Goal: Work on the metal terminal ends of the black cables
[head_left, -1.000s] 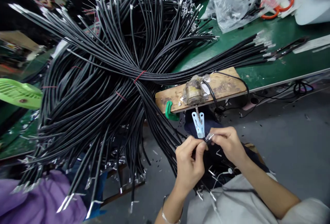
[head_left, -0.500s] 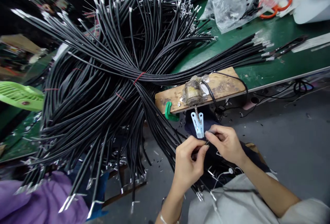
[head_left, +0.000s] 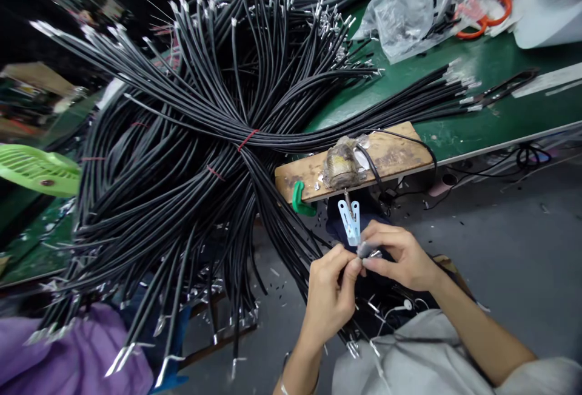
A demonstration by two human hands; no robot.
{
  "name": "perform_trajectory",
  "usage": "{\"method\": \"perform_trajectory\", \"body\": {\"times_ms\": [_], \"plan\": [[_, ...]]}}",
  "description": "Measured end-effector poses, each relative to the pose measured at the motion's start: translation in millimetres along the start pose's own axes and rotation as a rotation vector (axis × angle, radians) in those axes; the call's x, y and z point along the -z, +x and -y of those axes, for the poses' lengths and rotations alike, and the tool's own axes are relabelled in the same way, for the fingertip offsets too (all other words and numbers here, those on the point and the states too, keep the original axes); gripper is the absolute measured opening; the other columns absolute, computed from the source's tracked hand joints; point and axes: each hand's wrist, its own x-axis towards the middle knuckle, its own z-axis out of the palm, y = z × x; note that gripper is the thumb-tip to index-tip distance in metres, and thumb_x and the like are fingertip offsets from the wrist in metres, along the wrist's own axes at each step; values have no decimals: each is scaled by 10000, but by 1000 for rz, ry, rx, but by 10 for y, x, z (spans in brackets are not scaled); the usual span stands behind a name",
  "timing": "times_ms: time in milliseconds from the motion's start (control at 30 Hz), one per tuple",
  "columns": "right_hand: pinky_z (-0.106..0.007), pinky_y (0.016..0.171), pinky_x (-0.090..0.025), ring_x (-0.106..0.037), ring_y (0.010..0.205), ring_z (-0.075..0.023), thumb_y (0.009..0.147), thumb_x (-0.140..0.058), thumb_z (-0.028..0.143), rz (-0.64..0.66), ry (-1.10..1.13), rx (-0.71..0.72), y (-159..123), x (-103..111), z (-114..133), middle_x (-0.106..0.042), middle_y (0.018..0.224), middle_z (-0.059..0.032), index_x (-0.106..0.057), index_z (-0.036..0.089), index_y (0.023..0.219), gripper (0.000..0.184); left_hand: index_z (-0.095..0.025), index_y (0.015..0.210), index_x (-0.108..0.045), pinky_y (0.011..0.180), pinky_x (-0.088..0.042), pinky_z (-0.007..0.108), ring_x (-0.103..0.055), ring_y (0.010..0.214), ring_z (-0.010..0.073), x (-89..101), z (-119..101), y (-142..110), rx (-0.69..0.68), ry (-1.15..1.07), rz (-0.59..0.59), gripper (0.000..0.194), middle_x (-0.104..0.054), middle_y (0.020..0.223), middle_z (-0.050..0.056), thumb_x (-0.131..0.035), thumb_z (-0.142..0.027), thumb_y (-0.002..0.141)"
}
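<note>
My left hand (head_left: 331,293) pinches thumb and forefinger at a cable end (head_left: 364,250), a grey tip most of which my fingers hide. Meeting it from the right, my right hand (head_left: 402,256) closes on the same end, and bright silvery strands (head_left: 375,253) show between its fingers. Just above the fingertips hangs a light blue clothespin (head_left: 350,222), fixed to a thin metal rod below a taped motor-like lump (head_left: 341,163). Black cables (head_left: 282,231) from the big bundle run down behind my left hand.
A wooden board (head_left: 395,149) bears the lump, with a green clamp (head_left: 300,198) at its left. Orange scissors (head_left: 486,19), a plastic bag (head_left: 404,10) and dark pliers (head_left: 509,87) lie on the green table (head_left: 477,58). Purple cloth (head_left: 77,352) is at lower left.
My right hand has shifted slightly, its fingers opening out a little over the cable end. Grey and silvery parts now show between my hands. The view has moved slightly.
</note>
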Motion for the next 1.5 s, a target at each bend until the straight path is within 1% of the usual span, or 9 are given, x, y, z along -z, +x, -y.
{"method": "perform_trajectory", "body": {"times_ms": [167, 433, 633, 767, 967, 1067, 1200, 1300, 1500], "plan": [[-240, 565, -411, -511, 610, -120, 780, -700, 326, -213, 218, -240, 9, -116, -25, -551, 640, 8, -613, 155, 686, 214, -162, 700, -562, 565, -333, 232, -486, 586, 117, -26, 17, 1, -29, 21, -81, 250, -525, 639, 6, -462, -184, 928], [-210, 445, -246, -336, 448, -58, 675, -735, 488, 309, 358, -548, 58, 87, -89, -428, 487, 62, -532, 139, 572, 417, -165, 749, -580, 552, -326, 241, -478, 584, 125, 3, 105, -67, -231, 30, 91, 163, -512, 640, 12, -502, -154, 892], [-250, 617, -400, -493, 664, -134, 862, -583, 440, -228, 6, -220, 45, 29, -1, -550, 718, -13, -613, 156, 781, 297, -165, 714, -552, 558, -328, 241, -491, 578, 122, 16, 33, -61, -102, 13, -113, 229, -518, 626, 8, -449, -146, 917], [-302, 684, -428, -523, 744, -177, 857, -613, 388, -63, -63, 19, 8, -93, 58, -603, 815, -58, -652, 172, 857, 219, -167, 668, -518, 548, -312, 239, -476, 565, 114, -27, 32, -61, -81, 35, -119, 261, -497, 610, -3, -448, -152, 919], [-329, 609, -371, -434, 593, -170, 889, -522, 171, -434, -475, 241, -3, -376, -51, -514, 586, -28, -591, 192, 651, 248, -170, 666, -497, 542, -307, 251, -462, 561, 122, -174, 7, -67, 21, 134, -360, 267, -497, 615, 0, -441, -173, 928], [-342, 633, -368, -447, 614, -179, 881, -552, 214, -319, -514, 287, 51, -301, -22, -546, 597, -43, -641, 195, 655, 243, -166, 633, -514, 533, -326, 247, -473, 547, 120, -45, -7, -4, 53, 59, -283, 341, -504, 591, 5, -423, -239, 953], [-289, 544, -366, -460, 557, -145, 838, -615, 469, 2, 158, 36, 112, -215, 65, -524, 558, -18, -640, 186, 593, 375, -161, 659, -626, 536, -389, 253, -523, 537, 134, 210, 41, 135, -146, -229, 71, 410, -577, 564, 30, -480, -433, 928], [-237, 436, -312, -409, 447, -98, 685, -710, 588, 4, 637, -260, 106, -277, 67, -466, 485, 19, -592, 169, 523, 464, -166, 658, -649, 546, -429, 269, -545, 545, 147, 257, 92, 210, -229, -311, 37, 407, -608, 576, 47, -543, -493, 878], [-197, 341, -201, -316, 321, -47, 619, -747, 408, 57, 596, -590, 137, -155, 46, -449, 369, 35, -547, 138, 429, 386, -172, 730, -654, 574, -434, 256, -560, 608, 142, 217, 89, 238, -347, -185, -4, 138, -629, 642, 35, -636, -249, 843]]}}
